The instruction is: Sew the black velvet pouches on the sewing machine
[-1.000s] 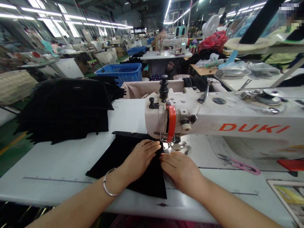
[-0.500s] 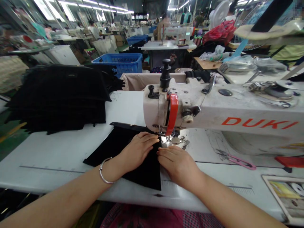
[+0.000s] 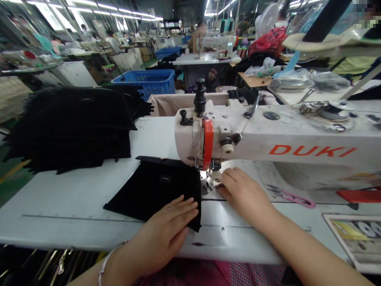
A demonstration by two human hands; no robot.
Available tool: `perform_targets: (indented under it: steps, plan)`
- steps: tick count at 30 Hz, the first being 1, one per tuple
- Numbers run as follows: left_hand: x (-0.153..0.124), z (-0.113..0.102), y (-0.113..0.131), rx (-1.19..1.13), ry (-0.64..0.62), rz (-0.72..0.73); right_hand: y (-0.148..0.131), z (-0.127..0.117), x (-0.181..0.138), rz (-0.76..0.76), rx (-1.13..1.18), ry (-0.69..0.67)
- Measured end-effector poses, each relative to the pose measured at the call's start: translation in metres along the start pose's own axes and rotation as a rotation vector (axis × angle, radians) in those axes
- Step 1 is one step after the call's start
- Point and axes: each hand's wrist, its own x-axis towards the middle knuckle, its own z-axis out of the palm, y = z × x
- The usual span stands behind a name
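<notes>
A black fabric panel (image 3: 154,190) with a small label lies on the sewing table, its right edge beside the needle area of a white sewing machine (image 3: 238,135). My left hand (image 3: 169,226) rests flat on the panel's near right part, fingers stretched out. My right hand (image 3: 244,194) is to the right of the panel. Its fingers are bent together at a small metal attachment (image 3: 215,177) by the presser foot; what they grip there is hidden.
A tall stack of black fabric pieces (image 3: 74,127) fills the table's left side. Pink thread snips (image 3: 294,197) lie under the machine arm. Behind the table stands a blue plastic basket (image 3: 149,81). Other sewing stations and people are farther back.
My left hand has slid back toward me along the panel, uncovering its label. My right hand has left the panel's edge and moved right and forward to the metal attachment.
</notes>
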Motion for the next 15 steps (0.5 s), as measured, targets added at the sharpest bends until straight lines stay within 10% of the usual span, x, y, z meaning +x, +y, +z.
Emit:
perform_targets:
  steps: [5, 15]
  plan:
    - [0.0, 0.005, -0.004, -0.244, 0.096, -0.159, -0.01, 0.019, 0.018, 0.079, -0.013, 0.088]
    - [0.007, 0.009, 0.001, -0.22, 0.441, -0.046, -0.067, 0.016, -0.073, -0.24, 0.313, 0.027]
